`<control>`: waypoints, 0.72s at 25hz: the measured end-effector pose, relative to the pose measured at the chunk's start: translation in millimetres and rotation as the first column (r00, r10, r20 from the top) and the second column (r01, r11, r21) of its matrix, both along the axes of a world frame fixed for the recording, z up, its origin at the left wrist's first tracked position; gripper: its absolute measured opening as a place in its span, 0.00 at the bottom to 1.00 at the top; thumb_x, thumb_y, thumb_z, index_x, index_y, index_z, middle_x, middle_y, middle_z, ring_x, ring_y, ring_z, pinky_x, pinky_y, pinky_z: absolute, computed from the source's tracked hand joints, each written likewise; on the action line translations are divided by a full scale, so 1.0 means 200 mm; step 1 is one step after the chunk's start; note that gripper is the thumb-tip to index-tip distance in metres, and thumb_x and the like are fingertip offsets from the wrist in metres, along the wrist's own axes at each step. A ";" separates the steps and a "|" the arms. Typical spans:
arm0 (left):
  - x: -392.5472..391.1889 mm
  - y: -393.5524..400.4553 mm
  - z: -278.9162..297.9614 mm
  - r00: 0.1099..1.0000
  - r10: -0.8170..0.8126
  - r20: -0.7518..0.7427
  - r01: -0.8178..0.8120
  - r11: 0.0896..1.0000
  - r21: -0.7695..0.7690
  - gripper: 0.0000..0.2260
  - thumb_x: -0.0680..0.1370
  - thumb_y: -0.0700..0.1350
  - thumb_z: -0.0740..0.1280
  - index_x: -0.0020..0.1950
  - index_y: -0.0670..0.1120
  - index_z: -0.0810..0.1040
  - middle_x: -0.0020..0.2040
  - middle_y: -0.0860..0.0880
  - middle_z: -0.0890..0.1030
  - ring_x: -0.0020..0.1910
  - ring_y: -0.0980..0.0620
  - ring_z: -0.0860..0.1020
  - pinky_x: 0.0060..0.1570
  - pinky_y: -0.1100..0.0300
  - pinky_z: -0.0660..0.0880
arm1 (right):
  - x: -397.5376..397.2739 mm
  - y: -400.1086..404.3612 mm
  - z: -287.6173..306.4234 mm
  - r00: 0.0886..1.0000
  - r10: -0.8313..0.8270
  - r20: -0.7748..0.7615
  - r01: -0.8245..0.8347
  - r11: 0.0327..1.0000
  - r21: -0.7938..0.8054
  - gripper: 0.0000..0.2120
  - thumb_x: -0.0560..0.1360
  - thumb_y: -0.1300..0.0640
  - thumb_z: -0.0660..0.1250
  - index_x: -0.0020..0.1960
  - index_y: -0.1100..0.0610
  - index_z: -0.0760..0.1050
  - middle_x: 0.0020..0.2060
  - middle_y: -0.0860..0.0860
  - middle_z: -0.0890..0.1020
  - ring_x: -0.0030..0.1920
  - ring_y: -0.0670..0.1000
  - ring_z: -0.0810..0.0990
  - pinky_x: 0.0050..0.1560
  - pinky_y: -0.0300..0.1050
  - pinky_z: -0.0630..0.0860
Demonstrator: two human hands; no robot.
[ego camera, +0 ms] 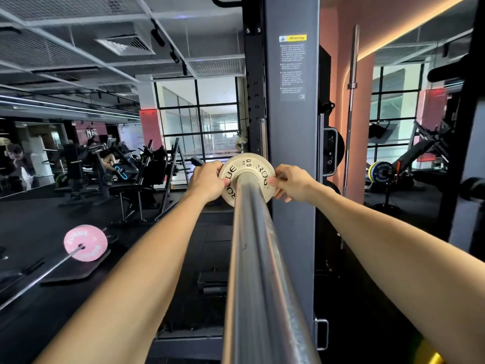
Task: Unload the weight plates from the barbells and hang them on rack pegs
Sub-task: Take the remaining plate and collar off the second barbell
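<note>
Between the two hands, a small cream weight plate (246, 178) sits on the barbell sleeve (258, 258), far from the sleeve's near end. The left hand (207, 181) and right hand (294, 182) each pinch opposite rims, thumbs on its face, probably so it slides off square without binding. Just right of the right hand stands the rack upright (291, 127).

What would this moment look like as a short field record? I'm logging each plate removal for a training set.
plate: small pale plate marked 0.5 KG, on the barbell sleeve
left hand: fingers grip the plate's left edge
right hand: fingers pinch the plate's right edge
upright: grey rack post just behind the plate
elsewhere: pink plate on a second bar on the floor
stage: plate not yet off the sleeve
</note>
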State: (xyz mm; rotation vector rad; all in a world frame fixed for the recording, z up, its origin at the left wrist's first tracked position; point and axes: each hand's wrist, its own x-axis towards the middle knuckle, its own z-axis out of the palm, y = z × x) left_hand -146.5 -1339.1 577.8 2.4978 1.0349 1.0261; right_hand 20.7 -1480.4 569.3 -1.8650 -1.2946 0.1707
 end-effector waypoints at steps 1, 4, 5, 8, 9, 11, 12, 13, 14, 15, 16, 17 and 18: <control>-0.02 0.00 0.00 1.000 -0.024 -0.003 0.024 1.000 -0.010 0.05 0.75 0.47 0.70 0.50 0.50 0.79 0.46 0.49 0.83 0.45 0.47 0.78 0.48 0.57 0.73 | -0.01 -0.01 -0.01 1.000 -0.022 -0.004 0.022 1.000 -0.006 0.11 0.80 0.51 0.63 0.54 0.60 0.72 0.42 0.57 0.83 0.40 0.53 0.82 0.44 0.54 0.81; -0.13 -0.04 0.00 0.998 -0.065 -0.008 0.065 0.997 -0.035 0.11 0.75 0.52 0.70 0.55 0.51 0.77 0.42 0.52 0.80 0.43 0.50 0.76 0.46 0.59 0.70 | -0.03 -0.02 -0.05 0.998 -0.068 -0.013 0.066 0.993 -0.097 0.22 0.78 0.44 0.63 0.51 0.65 0.74 0.44 0.59 0.83 0.45 0.59 0.84 0.45 0.54 0.82; -0.18 -0.07 0.00 0.998 -0.059 -0.008 0.059 0.997 -0.048 0.14 0.75 0.54 0.71 0.58 0.51 0.76 0.44 0.52 0.79 0.45 0.51 0.75 0.47 0.60 0.68 | -0.05 -0.03 -0.07 0.998 -0.058 -0.004 0.057 0.987 -0.149 0.24 0.77 0.42 0.63 0.49 0.66 0.75 0.42 0.60 0.82 0.45 0.60 0.84 0.46 0.54 0.82; -0.34 -0.13 -0.04 0.999 -0.013 -0.051 0.008 0.995 -0.098 0.24 0.73 0.58 0.71 0.66 0.53 0.73 0.59 0.48 0.78 0.59 0.48 0.74 0.54 0.59 0.67 | -0.15 -0.07 -0.15 0.999 -0.029 0.029 0.036 0.969 -0.245 0.19 0.78 0.46 0.62 0.37 0.60 0.70 0.33 0.56 0.75 0.35 0.56 0.77 0.44 0.52 0.82; -0.40 -0.15 -0.06 0.997 0.007 -0.073 -0.016 0.994 -0.113 0.25 0.73 0.59 0.71 0.67 0.53 0.72 0.63 0.46 0.77 0.62 0.47 0.73 0.56 0.58 0.67 | -0.19 -0.08 -0.18 0.999 -0.013 0.038 0.023 0.967 -0.256 0.16 0.78 0.49 0.62 0.35 0.58 0.67 0.32 0.54 0.72 0.32 0.54 0.73 0.43 0.51 0.81; -0.50 -0.20 -0.09 0.995 0.028 -0.093 -0.041 0.989 -0.143 0.25 0.73 0.59 0.71 0.67 0.53 0.72 0.66 0.46 0.75 0.65 0.47 0.71 0.57 0.57 0.67 | -0.26 -0.12 -0.23 0.999 0.011 0.053 0.004 0.965 -0.262 0.14 0.77 0.52 0.62 0.36 0.56 0.65 0.30 0.51 0.70 0.33 0.53 0.69 0.37 0.48 0.77; -0.55 -0.23 -0.10 0.995 0.034 -0.091 -0.048 0.987 -0.155 0.25 0.73 0.59 0.71 0.67 0.53 0.72 0.66 0.46 0.75 0.65 0.47 0.71 0.57 0.57 0.67 | -0.28 -0.14 -0.25 0.998 0.010 0.068 0.008 0.968 -0.250 0.14 0.77 0.52 0.63 0.36 0.55 0.65 0.31 0.49 0.69 0.35 0.53 0.69 0.34 0.43 0.73; -0.58 -0.25 -0.10 0.995 0.044 -0.086 -0.057 0.986 -0.156 0.25 0.73 0.59 0.71 0.67 0.53 0.72 0.66 0.46 0.75 0.65 0.47 0.71 0.57 0.57 0.66 | -0.28 -0.16 -0.25 0.996 0.006 0.085 0.012 0.979 -0.206 0.13 0.77 0.50 0.64 0.37 0.54 0.66 0.32 0.48 0.70 0.38 0.54 0.69 0.33 0.41 0.69; -0.61 -0.27 -0.09 0.995 0.054 -0.079 -0.066 0.987 -0.149 0.24 0.73 0.59 0.70 0.66 0.53 0.72 0.65 0.46 0.75 0.65 0.47 0.71 0.56 0.58 0.66 | -0.28 -0.20 -0.23 0.996 -0.016 0.091 0.031 0.986 -0.165 0.11 0.77 0.49 0.65 0.40 0.53 0.68 0.36 0.48 0.73 0.42 0.55 0.71 0.36 0.41 0.69; -0.63 -0.29 -0.07 0.995 0.061 -0.073 -0.071 0.988 -0.141 0.23 0.73 0.59 0.70 0.66 0.53 0.73 0.65 0.46 0.75 0.65 0.47 0.71 0.55 0.58 0.66 | -0.27 -0.24 -0.20 0.995 -0.037 0.097 0.049 0.992 -0.119 0.10 0.77 0.48 0.65 0.47 0.55 0.71 0.42 0.50 0.76 0.47 0.56 0.74 0.42 0.44 0.72; -0.64 -0.31 -0.04 0.996 0.065 -0.064 -0.074 0.988 -0.139 0.23 0.73 0.60 0.70 0.65 0.54 0.73 0.65 0.46 0.75 0.64 0.46 0.71 0.54 0.59 0.66 | -0.26 -0.27 -0.15 0.993 -0.064 0.098 0.073 0.994 -0.084 0.13 0.77 0.48 0.65 0.54 0.57 0.72 0.49 0.52 0.78 0.52 0.57 0.76 0.49 0.46 0.74; -0.65 -0.32 -0.02 0.996 0.065 -0.056 -0.072 0.988 -0.138 0.23 0.73 0.60 0.70 0.64 0.54 0.73 0.65 0.45 0.75 0.64 0.46 0.72 0.54 0.59 0.66 | -0.25 -0.31 -0.10 0.991 -0.093 0.099 0.099 0.994 -0.053 0.17 0.77 0.48 0.64 0.59 0.58 0.72 0.55 0.54 0.79 0.55 0.57 0.77 0.52 0.48 0.74; -0.66 -0.34 0.02 0.997 0.062 -0.047 -0.067 0.989 -0.131 0.23 0.73 0.61 0.70 0.64 0.55 0.73 0.65 0.45 0.75 0.64 0.46 0.72 0.54 0.58 0.66 | -0.25 -0.34 -0.05 0.989 -0.109 0.103 0.113 0.993 -0.031 0.19 0.77 0.48 0.64 0.62 0.58 0.71 0.58 0.55 0.78 0.56 0.57 0.77 0.54 0.49 0.74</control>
